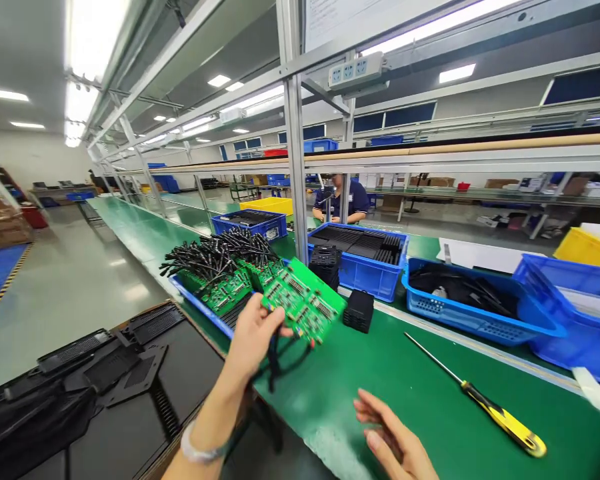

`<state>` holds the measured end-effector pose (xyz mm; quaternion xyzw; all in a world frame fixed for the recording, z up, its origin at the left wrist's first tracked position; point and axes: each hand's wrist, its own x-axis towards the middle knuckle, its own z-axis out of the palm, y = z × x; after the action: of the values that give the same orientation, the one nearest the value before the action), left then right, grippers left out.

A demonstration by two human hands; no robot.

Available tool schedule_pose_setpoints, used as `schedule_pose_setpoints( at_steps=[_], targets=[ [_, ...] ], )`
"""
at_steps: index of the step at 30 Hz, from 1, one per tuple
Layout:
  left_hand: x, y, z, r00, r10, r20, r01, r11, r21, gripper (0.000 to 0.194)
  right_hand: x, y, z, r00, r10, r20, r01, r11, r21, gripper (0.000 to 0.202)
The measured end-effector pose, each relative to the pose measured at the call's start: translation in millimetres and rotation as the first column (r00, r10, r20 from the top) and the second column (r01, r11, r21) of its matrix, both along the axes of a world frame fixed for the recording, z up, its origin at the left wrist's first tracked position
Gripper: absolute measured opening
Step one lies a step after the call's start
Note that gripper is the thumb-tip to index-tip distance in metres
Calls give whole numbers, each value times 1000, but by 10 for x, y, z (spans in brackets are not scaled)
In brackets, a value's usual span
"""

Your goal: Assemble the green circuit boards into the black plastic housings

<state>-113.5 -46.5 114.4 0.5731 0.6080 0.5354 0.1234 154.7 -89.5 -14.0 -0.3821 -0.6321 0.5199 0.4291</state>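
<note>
My left hand grips a green circuit board by its near left corner, thumb on top. The board is tilted above the bench, and dark cables hang below it. My right hand hovers low over the green bench top with nothing in it, fingers apart. Behind the held board stands a blue tray with more green circuit boards and a heap of black cables. A long screwdriver with a yellow and black handle lies to the right of my right hand.
A small black stack of parts stands beyond the board. Blue bins with black parts and a blue basket line the back. At lower left, a carton holds black panels. A metal post rises behind. Another person sits across.
</note>
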Motion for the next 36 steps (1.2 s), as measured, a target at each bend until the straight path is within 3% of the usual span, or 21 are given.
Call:
schedule_pose_setpoints(
  at_steps=[1, 2, 3, 5, 8, 11, 13, 17, 22, 25, 29, 33, 36],
  targets=[
    [205, -36, -121, 988, -105, 111, 111, 993, -44, 32, -32, 7, 49, 995, -64, -78, 65, 998, 5, 54],
    [395, -74, -242, 910, -223, 350, 273, 957, -101, 34, -59, 3, 93, 975, -166, -147, 166, 986, -8, 58],
    [561, -114, -358, 792, -267, 550, 399, 908, -133, 36, -76, -6, 131, 941, -275, -198, 273, 961, -38, 62],
    [809, -193, -556, 530, -242, 813, 583, 800, -142, 40, -67, -29, 189, 854, -460, -245, 445, 888, -117, 64],
    [984, -267, -760, 272, -161, 949, 738, 668, -98, 47, 49, -47, 238, 814, -514, -273, 482, 858, -178, 62],
    [1038, -261, -887, 157, -61, 986, 793, 602, -89, 53, 181, -58, 248, 819, -499, -283, 466, 866, -181, 61],
    [1062, -241, -948, 188, 7, 982, 788, 595, -155, 53, 226, -69, 241, 793, -550, -264, 519, 835, -181, 60],
    [1087, -245, -1013, 338, 32, 940, 739, 610, -286, 50, 250, -69, 222, 798, -569, -200, 545, 822, -167, 50],
    [1030, -302, -995, 440, -111, 891, 740, 607, -289, 50, 276, -10, 187, 831, -554, -54, 549, 832, -80, 41],
    [1000, -325, -964, 502, -194, 843, 716, 640, -280, 46, 266, 21, 181, 850, -526, 30, 525, 851, 20, 36],
    [988, -325, -925, 590, -303, 748, 677, 691, -254, 42, 242, 79, 220, 800, -590, 105, 564, 801, 202, 30],
    [976, -302, -910, 636, -386, 668, 684, 682, -257, 40, 254, 183, 253, 761, -629, 159, 600, 776, 194, 30],
    [983, -286, -927, 715, -445, 539, 649, 709, -276, 38, 272, 279, 242, 738, -649, 186, 612, 759, 221, 31]
  ],
)
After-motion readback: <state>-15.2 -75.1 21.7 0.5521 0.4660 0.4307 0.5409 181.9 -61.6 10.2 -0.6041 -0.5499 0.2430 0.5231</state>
